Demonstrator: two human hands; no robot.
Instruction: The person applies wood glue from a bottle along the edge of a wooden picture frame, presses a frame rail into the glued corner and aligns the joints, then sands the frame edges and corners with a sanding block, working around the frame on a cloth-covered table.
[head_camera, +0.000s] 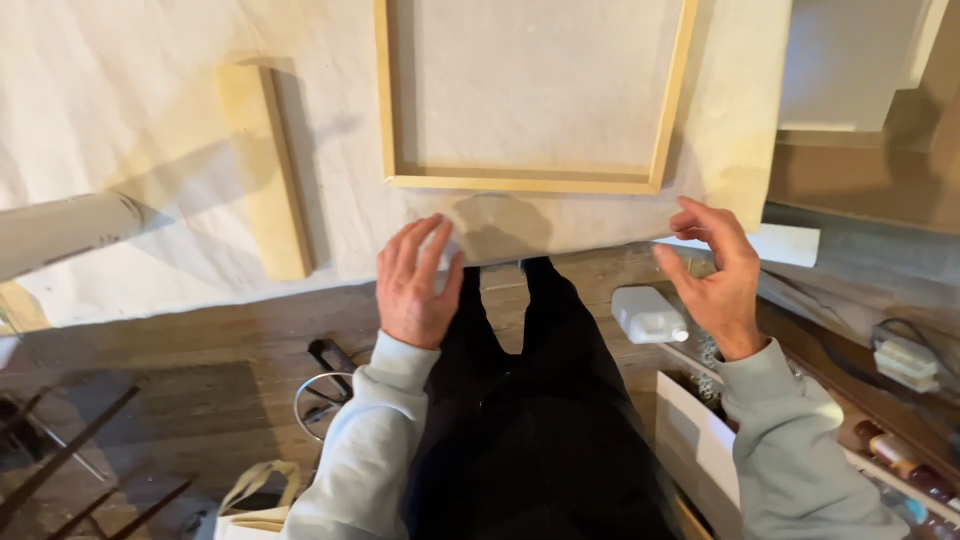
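A wooden stretcher frame (520, 182) lies on a sheet of pale canvas (150, 130) spread over the wooden floor. My left hand (415, 282) reaches to the canvas's near edge, fingers spread flat at the cloth just below the frame's near bar. My right hand (718, 275) hovers at the canvas's near right corner, fingers curled with thumb and fingertips at the cloth's edge; whether it pinches the cloth is unclear. My dark trousers and grey sleeves fill the lower middle.
A loose wooden bar (268, 170) lies on the canvas left of the frame. A rolled canvas tube (65, 232) sits far left. A white plastic bottle (648, 315), a box (700, 440), a tote bag (258, 495) and a round metal stool (320, 395) lie around my legs.
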